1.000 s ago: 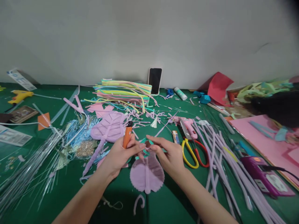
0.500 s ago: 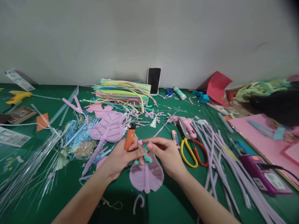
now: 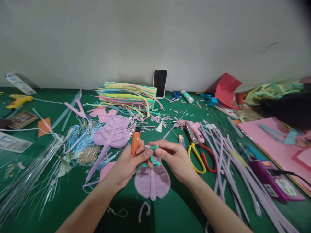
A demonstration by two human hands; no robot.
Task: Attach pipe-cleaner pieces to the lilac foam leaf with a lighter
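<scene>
My left hand (image 3: 130, 161) is wrapped round an orange lighter (image 3: 135, 144) that points upward. Its thumb and fingertips also pinch a bent teal pipe cleaner (image 3: 154, 160). The fingers of my right hand (image 3: 175, 159) grip the same pipe cleaner near its upper end. Under both hands lies a lilac leaf-shaped piece (image 3: 152, 184) with a scalloped edge and a central rib; the hands hide its upper part. To the left rests a lilac leaf-shaped fan (image 3: 112, 132) with a wrapped handle. A short curled lilac pipe cleaner (image 3: 143, 210) lies near the front.
Scissors (image 3: 198, 158) with yellow and red handles and a pink glue gun (image 3: 197, 131) lie right of my hands. Lilac pipe cleaners (image 3: 233, 168) spread further right. Behind are a multicoloured bundle (image 3: 128, 97) and an upright phone (image 3: 160, 83). Blue tassels (image 3: 77, 137) lie left.
The teal pipe cleaner has turned slightly between my fingers, and its upper end now lies flatter. Both hands stay almost in place, and the lilac piece beneath has not visibly moved.
</scene>
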